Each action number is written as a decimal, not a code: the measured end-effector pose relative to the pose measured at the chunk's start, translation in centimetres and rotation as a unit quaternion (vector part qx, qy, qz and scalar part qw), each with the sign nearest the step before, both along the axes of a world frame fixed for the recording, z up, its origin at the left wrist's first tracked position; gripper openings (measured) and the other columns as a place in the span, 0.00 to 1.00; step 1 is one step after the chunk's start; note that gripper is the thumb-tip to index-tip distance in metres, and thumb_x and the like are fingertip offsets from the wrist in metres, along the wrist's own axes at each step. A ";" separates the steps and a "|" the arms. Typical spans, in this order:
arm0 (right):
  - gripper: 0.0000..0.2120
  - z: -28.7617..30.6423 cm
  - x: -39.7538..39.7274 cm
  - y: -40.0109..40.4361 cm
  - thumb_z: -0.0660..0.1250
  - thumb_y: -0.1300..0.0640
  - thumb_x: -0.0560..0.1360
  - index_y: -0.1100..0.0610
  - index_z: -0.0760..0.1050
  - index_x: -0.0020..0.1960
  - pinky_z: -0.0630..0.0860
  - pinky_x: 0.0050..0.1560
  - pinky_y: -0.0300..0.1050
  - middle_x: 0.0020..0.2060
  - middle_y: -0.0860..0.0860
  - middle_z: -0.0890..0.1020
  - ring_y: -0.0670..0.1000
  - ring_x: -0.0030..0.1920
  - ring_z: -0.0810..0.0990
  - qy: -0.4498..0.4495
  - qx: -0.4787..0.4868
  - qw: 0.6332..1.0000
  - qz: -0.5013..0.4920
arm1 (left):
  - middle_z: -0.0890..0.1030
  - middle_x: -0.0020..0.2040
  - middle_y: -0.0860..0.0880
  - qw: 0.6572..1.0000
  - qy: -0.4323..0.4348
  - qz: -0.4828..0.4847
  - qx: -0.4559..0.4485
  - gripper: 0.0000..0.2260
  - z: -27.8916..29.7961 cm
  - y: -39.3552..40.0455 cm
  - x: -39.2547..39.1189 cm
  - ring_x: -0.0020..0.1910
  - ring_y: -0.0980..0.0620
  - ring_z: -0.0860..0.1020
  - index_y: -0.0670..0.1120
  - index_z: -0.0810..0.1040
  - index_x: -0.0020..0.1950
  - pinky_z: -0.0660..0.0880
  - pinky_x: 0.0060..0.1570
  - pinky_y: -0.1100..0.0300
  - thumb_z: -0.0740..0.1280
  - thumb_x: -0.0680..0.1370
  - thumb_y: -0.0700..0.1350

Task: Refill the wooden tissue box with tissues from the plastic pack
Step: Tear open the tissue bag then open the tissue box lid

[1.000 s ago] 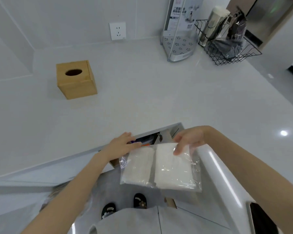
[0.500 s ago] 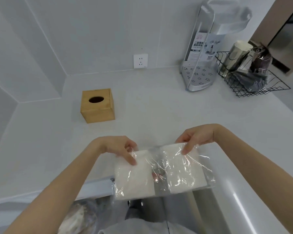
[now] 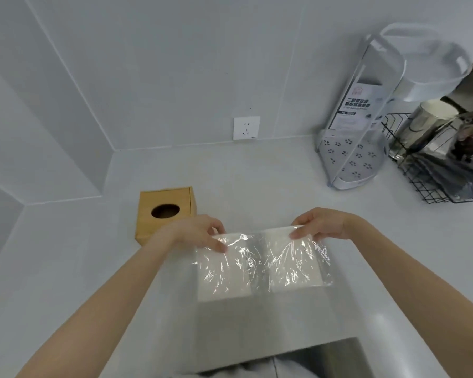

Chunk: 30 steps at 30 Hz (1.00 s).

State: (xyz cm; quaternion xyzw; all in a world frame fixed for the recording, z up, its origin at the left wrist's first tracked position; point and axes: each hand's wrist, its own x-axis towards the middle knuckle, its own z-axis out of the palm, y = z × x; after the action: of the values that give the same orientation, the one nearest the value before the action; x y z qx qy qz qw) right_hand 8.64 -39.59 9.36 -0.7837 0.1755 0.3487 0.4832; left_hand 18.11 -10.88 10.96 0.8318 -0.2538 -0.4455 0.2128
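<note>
The clear crinkled plastic pack of white tissues (image 3: 262,264) is pinched at its far corners by the left hand (image 3: 200,231) and right hand (image 3: 318,223); it is best set down beside the square wooden tissue box (image 3: 165,212) before tearing.

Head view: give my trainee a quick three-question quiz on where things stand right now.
1. True or false: the pack is held by both hands.
2. What shows in the box's top hole? A) a tissue sticking out B) nothing, just a dark opening C) a lid
3. On which side of the pack does the box stand?

Key
1. True: the left hand and the right hand each pinch its far edge.
2. B.
3. The left side, behind the left hand, on the counter.
</note>
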 end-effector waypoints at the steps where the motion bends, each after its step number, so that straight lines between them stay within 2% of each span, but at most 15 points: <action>1: 0.05 -0.2 0.6 -0.3 0.73 0.56 0.68 0.54 0.82 0.43 0.70 0.32 0.31 0.34 0.48 0.75 0.45 0.32 0.69 -0.004 -0.008 1.000 -0.005 | 0.74 0.48 0.51 1.000 -0.009 0.002 0.003 0.19 0.0 -0.3 0.6 0.47 0.50 0.77 0.49 0.73 0.60 0.72 0.44 0.64 0.71 0.71 0.50; 3: 0.09 -0.6 1.6 -0.8 0.74 0.54 0.67 0.55 0.82 0.46 0.70 0.35 0.32 0.36 0.49 0.75 0.47 0.34 0.68 -0.012 -0.022 1.000 -0.018 | 0.71 0.54 0.50 0.999 -0.031 0.008 0.012 0.20 -0.1 -0.9 1.6 0.54 0.48 0.76 0.50 0.72 0.61 0.71 0.52 0.60 0.71 0.71 0.51; 8: 0.14 -1.2 4.2 -2.1 0.77 0.53 0.64 0.53 0.81 0.48 0.75 0.36 0.37 0.39 0.51 0.77 0.51 0.40 0.74 -0.024 -0.048 0.998 -0.029 | 0.72 0.58 0.48 0.994 -0.080 -0.051 0.048 0.19 -1.0 -3.0 4.1 0.50 0.52 0.71 0.50 0.70 0.62 0.69 0.51 0.60 0.67 0.73 0.52; 11: 0.15 -1.8 5.6 -2.7 0.77 0.55 0.65 0.54 0.80 0.50 0.75 0.37 0.37 0.37 0.51 0.75 0.52 0.41 0.74 -0.024 -0.069 0.997 -0.037 | 0.71 0.63 0.47 0.991 -0.085 -0.067 0.074 0.19 -1.9 -4.1 5.2 0.55 0.51 0.69 0.50 0.68 0.65 0.66 0.53 0.59 0.64 0.75 0.52; 13: 0.14 -2.4 6.3 -2.9 0.77 0.55 0.64 0.56 0.79 0.48 0.74 0.37 0.38 0.37 0.52 0.77 0.52 0.40 0.74 -0.026 -0.077 0.996 -0.039 | 0.70 0.64 0.46 0.991 -0.079 -0.066 0.083 0.19 -2.7 -4.7 5.8 0.60 0.48 0.69 0.50 0.66 0.66 0.64 0.52 0.59 0.62 0.76 0.51; 16: 0.10 -3.5 7.5 -3.2 0.77 0.55 0.64 0.56 0.80 0.41 0.72 0.37 0.41 0.32 0.51 0.76 0.53 0.36 0.72 -0.046 -0.079 0.995 -0.028 | 0.70 0.65 0.44 0.992 -0.072 -0.058 0.089 0.19 -4.1 -5.5 6.4 0.63 0.46 0.69 0.47 0.66 0.67 0.64 0.52 0.61 0.62 0.77 0.48; 19: 0.10 -4.4 8.4 -3.4 0.77 0.55 0.65 0.57 0.80 0.42 0.71 0.33 0.33 0.34 0.48 0.78 0.47 0.32 0.74 -0.077 -0.095 0.992 -0.027 | 0.71 0.65 0.43 0.990 -0.083 -0.053 0.098 0.19 -5.3 -6.1 6.9 0.63 0.45 0.69 0.45 0.66 0.67 0.66 0.56 0.59 0.62 0.77 0.47; 22: 0.11 -5.4 9.1 -3.7 0.76 0.53 0.65 0.57 0.81 0.43 0.69 0.37 0.29 0.37 0.48 0.79 0.46 0.38 0.76 -0.106 -0.122 0.987 -0.018 | 0.69 0.64 0.41 0.985 -0.108 -0.058 0.125 0.18 -6.5 -6.8 7.4 0.63 0.42 0.69 0.46 0.67 0.66 0.67 0.61 0.53 0.61 0.77 0.48; 25: 0.13 -6.3 9.3 -3.7 0.75 0.52 0.66 0.57 0.81 0.47 0.67 0.38 0.26 0.36 0.44 0.76 0.44 0.40 0.75 -0.135 -0.171 0.976 0.022 | 0.67 0.63 0.41 0.979 -0.143 -0.048 0.139 0.18 -7.4 -7.0 7.3 0.64 0.42 0.65 0.48 0.68 0.66 0.68 0.62 0.50 0.61 0.76 0.48; 26: 0.16 -6.8 9.4 -3.8 0.75 0.51 0.66 0.57 0.81 0.50 0.68 0.42 0.28 0.38 0.45 0.76 0.46 0.44 0.75 -0.147 -0.187 0.971 0.036 | 0.66 0.63 0.42 0.978 -0.155 -0.036 0.133 0.19 -7.7 -7.0 7.2 0.64 0.42 0.65 0.49 0.67 0.67 0.69 0.61 0.49 0.61 0.76 0.48; 28: 0.24 -7.8 9.2 -4.0 0.76 0.48 0.65 0.55 0.76 0.58 0.72 0.53 0.42 0.45 0.50 0.75 0.51 0.53 0.74 -0.157 -0.208 0.965 0.039 | 0.65 0.64 0.43 0.975 -0.189 -0.008 0.119 0.25 -7.9 -6.9 6.8 0.64 0.43 0.65 0.51 0.61 0.70 0.70 0.60 0.50 0.63 0.74 0.49; 30: 0.28 -7.9 9.0 -3.9 0.75 0.48 0.65 0.54 0.72 0.63 0.70 0.60 0.48 0.50 0.53 0.74 0.55 0.59 0.71 -0.167 -0.217 0.961 0.034 | 0.65 0.66 0.44 0.969 -0.224 0.011 0.106 0.30 -7.9 -6.7 6.7 0.65 0.44 0.65 0.52 0.58 0.72 0.68 0.60 0.50 0.65 0.73 0.51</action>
State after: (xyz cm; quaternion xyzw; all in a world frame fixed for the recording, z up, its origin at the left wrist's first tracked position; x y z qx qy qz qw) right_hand 17.68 -43.51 1.45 -0.9224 0.1371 0.1830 0.3113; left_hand 24.80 -17.57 3.03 0.9310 -0.2370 -0.2699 0.0657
